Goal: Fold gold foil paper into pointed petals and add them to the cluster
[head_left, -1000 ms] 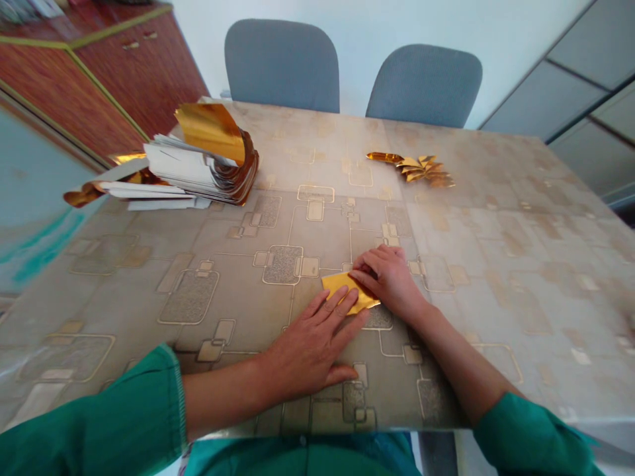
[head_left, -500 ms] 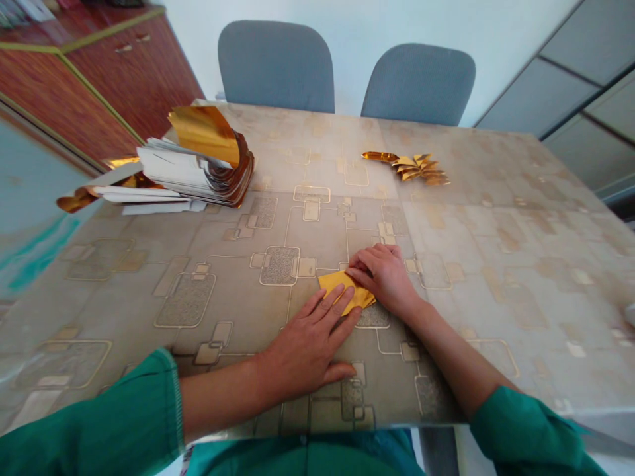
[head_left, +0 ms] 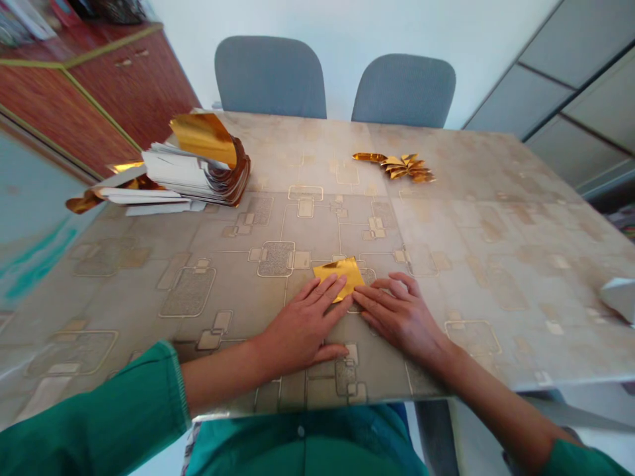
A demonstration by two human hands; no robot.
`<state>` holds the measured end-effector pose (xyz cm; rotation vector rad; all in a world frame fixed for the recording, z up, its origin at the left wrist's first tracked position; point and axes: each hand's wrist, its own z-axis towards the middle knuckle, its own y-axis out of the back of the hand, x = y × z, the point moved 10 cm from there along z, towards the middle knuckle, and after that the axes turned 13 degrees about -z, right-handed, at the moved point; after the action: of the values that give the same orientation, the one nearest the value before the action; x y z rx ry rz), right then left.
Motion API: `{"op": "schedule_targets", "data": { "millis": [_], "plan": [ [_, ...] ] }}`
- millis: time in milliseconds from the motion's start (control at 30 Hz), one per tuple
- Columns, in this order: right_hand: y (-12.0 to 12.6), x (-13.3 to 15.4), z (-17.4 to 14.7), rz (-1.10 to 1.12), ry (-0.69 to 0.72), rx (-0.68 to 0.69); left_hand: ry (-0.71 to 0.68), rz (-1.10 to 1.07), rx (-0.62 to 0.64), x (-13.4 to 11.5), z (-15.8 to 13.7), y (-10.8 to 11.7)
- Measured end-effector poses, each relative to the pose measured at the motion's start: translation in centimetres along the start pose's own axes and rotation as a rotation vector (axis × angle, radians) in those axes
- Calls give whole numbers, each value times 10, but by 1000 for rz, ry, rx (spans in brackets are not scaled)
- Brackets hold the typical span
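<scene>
A small folded sheet of gold foil paper (head_left: 350, 270) lies flat on the patterned tablecloth in front of me. My left hand (head_left: 308, 324) rests on its lower left part, fingers stretched out and thumb spread away, so some of the paper is hidden. At the paper's lower right corner, the fingertips of my right hand (head_left: 397, 314) touch the edge. The right fingers are extended and slightly bent, with nothing visibly gripped.
A thick stack of gold-and-white paper sheets (head_left: 198, 173) sits at the table's left. Toward the back is a folded gold foil piece with fanned points (head_left: 404, 168). A whitish object (head_left: 620, 297) stands at the right edge. Two grey chairs (head_left: 270, 78) are behind the table.
My right hand has moved from the paper's upper right edge down to its lower right corner, and its fingers have straightened. My left hand stays on the paper. The view has shifted slightly.
</scene>
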<state>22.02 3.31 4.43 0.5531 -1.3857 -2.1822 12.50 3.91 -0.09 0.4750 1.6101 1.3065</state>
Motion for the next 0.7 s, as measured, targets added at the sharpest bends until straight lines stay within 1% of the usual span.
{"op": "schedule_targets", "data": {
  "millis": [133, 267, 367, 467, 567, 633, 700],
  "plan": [
    [-5, -8, -7, -37, -36, 17, 4, 27, 30, 3, 0, 0],
    [-1, -10, -3, -15, -42, -13, -25, 56, 56, 9, -3, 0],
    [-3, -10, -2, 4, -34, -4, -61, 96, 51, 18, -12, 5],
    [-7, -10, -2, 21, -26, 25, -95, 141, 32, 26, -26, 12],
    [-6, -11, 1, 46, -22, 30, -126, 164, 5, 27, -36, 20],
    [-5, -12, 6, 55, -19, 39, -156, 151, -32, 22, -35, 24],
    [-8, -13, 15, 43, -19, 73, -195, 120, -87, 13, -27, 30]
  ]
}}
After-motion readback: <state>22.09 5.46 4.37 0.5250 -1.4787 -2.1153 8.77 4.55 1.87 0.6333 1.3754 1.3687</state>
